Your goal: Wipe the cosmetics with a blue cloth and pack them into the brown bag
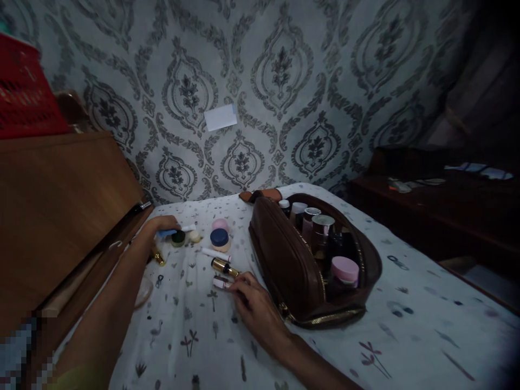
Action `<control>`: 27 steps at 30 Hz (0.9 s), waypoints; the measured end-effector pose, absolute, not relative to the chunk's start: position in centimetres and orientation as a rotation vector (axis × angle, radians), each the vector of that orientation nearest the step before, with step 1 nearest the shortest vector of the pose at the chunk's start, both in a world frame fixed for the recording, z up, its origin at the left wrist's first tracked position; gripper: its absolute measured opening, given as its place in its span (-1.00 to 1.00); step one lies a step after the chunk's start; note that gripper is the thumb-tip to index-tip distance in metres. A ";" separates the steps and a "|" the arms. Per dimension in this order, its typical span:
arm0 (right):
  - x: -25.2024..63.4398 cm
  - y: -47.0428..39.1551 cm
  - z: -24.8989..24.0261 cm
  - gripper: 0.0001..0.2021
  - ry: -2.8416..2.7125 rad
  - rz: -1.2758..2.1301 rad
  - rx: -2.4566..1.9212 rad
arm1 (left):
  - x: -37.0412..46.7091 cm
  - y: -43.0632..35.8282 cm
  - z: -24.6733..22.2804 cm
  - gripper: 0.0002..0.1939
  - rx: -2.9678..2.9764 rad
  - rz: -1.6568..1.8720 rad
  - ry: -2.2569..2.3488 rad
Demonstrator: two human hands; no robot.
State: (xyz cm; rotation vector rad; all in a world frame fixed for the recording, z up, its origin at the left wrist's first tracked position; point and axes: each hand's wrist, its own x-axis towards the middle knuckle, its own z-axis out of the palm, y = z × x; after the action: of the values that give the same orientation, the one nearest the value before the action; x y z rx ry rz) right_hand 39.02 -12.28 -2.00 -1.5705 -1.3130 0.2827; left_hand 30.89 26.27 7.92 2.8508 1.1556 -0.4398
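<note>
My left hand reaches to the far left of the bed sheet, its fingers curled over a light-blue tube with a white end. A dark round jar and a small cream-coloured jar sit beside it. My right hand pinches the end of a small white and pink lip balm tube. Close above its fingers lies a gold and black lipstick. Farther back are a white stick, a blue-lidded jar and a pink jar.
An open brown cosmetic bag holds several upright bottles and a pink-lidded jar. A wooden panel borders the left side, with a red basket on top. Near my left forearm lie a gold tube and a round clear item.
</note>
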 end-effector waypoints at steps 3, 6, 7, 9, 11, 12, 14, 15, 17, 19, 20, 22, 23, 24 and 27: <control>39.1 -12.3 -2.1 -0.75 -1.321 0.288 -1.577 | 29.5 26.0 8.2 -0.64 2.757 -0.517 1.204; 39.1 -12.3 -2.1 -0.75 -1.328 0.296 -1.572 | 28.0 25.6 7.9 -0.66 2.706 -0.528 1.254; 39.1 -12.3 -2.0 -0.75 -1.325 0.298 -1.574 | 27.5 25.4 7.6 -0.66 2.699 -0.523 1.267; 39.1 -12.4 -2.0 -0.76 -1.319 0.301 -1.577 | 26.6 25.2 7.1 -0.65 2.703 -0.505 1.279; 39.1 -12.4 -2.0 -0.76 -1.321 0.301 -1.569 | 25.9 24.9 6.6 -0.63 2.717 -0.486 1.274; 39.1 -12.4 -2.0 -0.77 -1.324 0.300 -1.560 | 25.6 24.8 6.5 -0.61 2.724 -0.481 1.266; 39.2 -12.3 -2.0 -0.77 -1.331 0.297 -1.543 | 25.3 24.6 6.4 -0.56 2.730 -0.479 1.238; 39.2 -12.3 -2.1 -0.77 -1.332 0.296 -1.539 | 25.1 24.4 6.4 -0.56 2.730 -0.480 1.223; 39.2 -12.2 -2.2 -0.76 -1.338 0.293 -1.543 | 24.9 24.2 6.4 -0.60 2.732 -0.472 1.200; 39.3 -12.1 -2.4 -0.76 -1.347 0.292 -1.559 | 24.8 24.0 6.4 -0.69 2.743 -0.446 1.202; 39.3 -12.1 -2.4 -0.76 -1.350 0.290 -1.568 | 24.7 23.9 6.3 -0.72 2.753 -0.422 1.215; 39.4 -12.0 -2.6 -0.76 -1.357 0.290 -1.578 | 24.8 23.7 5.9 -0.71 2.783 -0.349 1.262; 39.4 -12.0 -2.6 -0.76 -1.362 0.291 -1.577 | 24.8 23.7 5.7 -0.68 2.800 -0.305 1.287; 39.4 -12.0 -2.6 -0.76 -1.368 0.292 -1.574 | 25.0 23.6 5.4 -0.64 2.816 -0.263 1.311; 39.4 -12.0 -2.5 -0.76 -1.370 0.288 -1.560 | 25.7 23.6 4.9 -0.59 2.842 -0.201 1.361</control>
State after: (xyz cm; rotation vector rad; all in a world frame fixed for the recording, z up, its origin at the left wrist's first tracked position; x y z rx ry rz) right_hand 39.42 -12.02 -2.50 -1.5604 -1.3702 0.2880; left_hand 25.68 23.60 4.86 2.8423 1.3608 -0.2012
